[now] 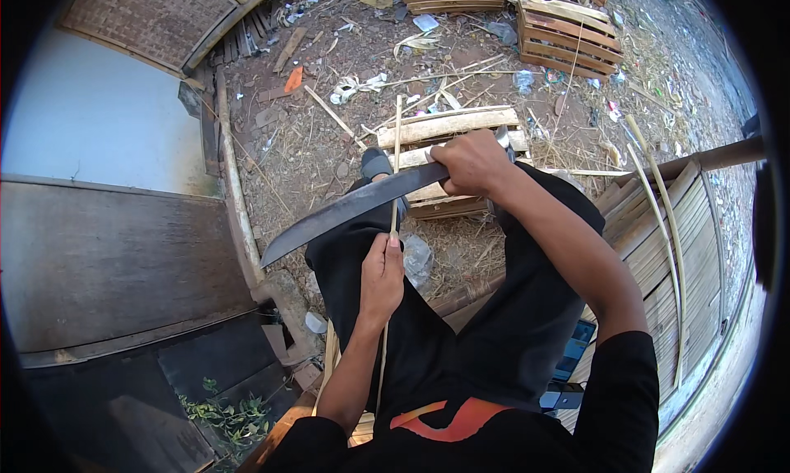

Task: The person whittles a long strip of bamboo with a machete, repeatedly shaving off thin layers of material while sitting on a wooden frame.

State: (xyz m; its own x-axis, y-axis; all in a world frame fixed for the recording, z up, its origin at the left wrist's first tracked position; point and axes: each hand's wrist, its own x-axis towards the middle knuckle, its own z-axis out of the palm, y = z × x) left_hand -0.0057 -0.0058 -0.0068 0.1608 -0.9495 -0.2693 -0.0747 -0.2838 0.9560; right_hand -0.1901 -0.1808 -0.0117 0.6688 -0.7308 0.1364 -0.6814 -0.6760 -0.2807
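Note:
My right hand (pixel 473 164) is closed round the grip of a machete (pixel 354 207). Its long, dark, curved blade reaches across to the left, with the tip low beyond my left knee. My left hand (pixel 383 275) pinches a thin bamboo strip (pixel 398 135), which runs up and away from me and passes beneath the blade. The lower end of the strip trails down below my left hand, beside my thigh. Whether the edge touches the strip I cannot tell. Just past my knees stands a slatted wooden crate (pixel 448 125), with my feet by it.
More slatted crates (pixel 568 37) stand farther off on littered ground. To my right is a bamboo bench (pixel 658 284) with long strips (pixel 668 226) lying over it. A phone (pixel 576 349) rests beside my right thigh. At left are a wooden panel (pixel 115 259) and leafy plants (pixel 234 419).

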